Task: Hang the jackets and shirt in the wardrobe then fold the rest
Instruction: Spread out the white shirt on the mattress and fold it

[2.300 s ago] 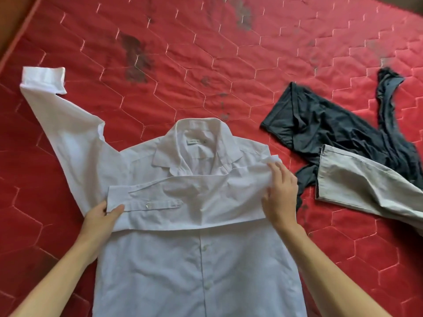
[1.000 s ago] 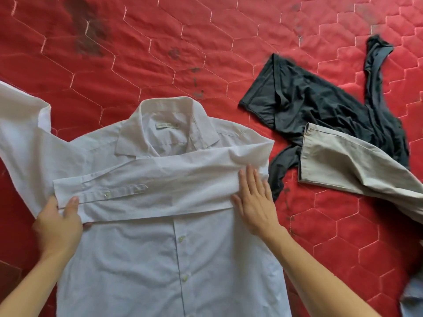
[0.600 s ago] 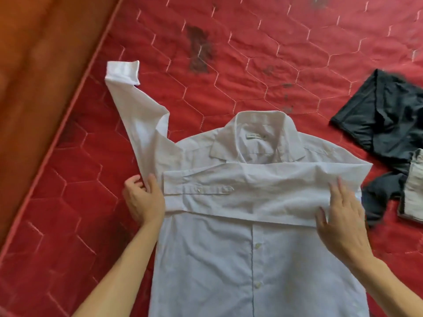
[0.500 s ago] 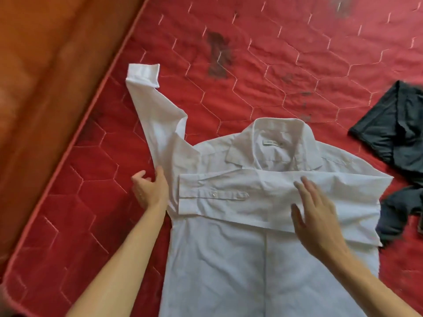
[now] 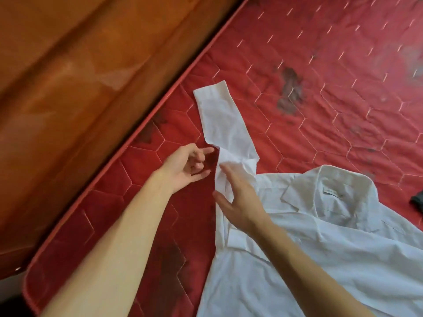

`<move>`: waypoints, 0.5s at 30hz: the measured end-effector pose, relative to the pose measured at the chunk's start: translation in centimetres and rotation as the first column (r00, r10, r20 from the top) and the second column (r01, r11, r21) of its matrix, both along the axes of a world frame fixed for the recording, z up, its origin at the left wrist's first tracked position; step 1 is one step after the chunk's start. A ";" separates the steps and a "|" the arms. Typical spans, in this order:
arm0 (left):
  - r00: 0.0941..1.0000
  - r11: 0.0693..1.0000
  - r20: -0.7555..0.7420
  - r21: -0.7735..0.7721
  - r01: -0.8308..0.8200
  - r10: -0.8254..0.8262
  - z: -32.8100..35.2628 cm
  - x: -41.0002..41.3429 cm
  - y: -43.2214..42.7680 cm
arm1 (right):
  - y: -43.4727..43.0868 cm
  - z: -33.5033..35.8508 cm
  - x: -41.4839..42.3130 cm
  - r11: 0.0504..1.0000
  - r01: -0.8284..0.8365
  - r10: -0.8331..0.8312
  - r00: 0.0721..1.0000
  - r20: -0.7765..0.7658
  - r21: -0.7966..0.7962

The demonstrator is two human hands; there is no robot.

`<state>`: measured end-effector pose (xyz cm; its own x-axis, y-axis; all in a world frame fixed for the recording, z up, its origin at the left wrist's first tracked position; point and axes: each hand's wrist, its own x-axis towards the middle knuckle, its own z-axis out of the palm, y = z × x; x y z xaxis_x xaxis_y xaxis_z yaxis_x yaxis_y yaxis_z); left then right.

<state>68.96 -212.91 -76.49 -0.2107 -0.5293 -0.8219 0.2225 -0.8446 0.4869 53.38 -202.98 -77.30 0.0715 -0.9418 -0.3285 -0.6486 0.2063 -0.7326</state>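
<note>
Held left hand [image 5: 187,167], right hand [image 5: 240,200] open and empty beside sleeve [image 5: 225,124]; risked rumpling shirt [image 5: 320,259] under right hand by yanking.

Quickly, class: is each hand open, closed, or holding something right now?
Left hand: open, fingers loosely curled, holding nothing.
Right hand: open, fingers spread over the white shirt.

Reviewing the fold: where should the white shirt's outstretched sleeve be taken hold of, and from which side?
Probably at the cuff, pinched by the left hand coming from the side nearest the mattress edge. The sleeve lies flat with that end free and uncovered. The right hand is at the shoulder end, where it could pin the fold.
</note>
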 end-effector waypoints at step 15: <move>0.995 0.996 -0.058 0.027 -0.084 0.086 -4.3 3.5 2.4 | -7.3 -1.6 4.3 0.968 0.181 -0.146 0.970 -0.195 0.175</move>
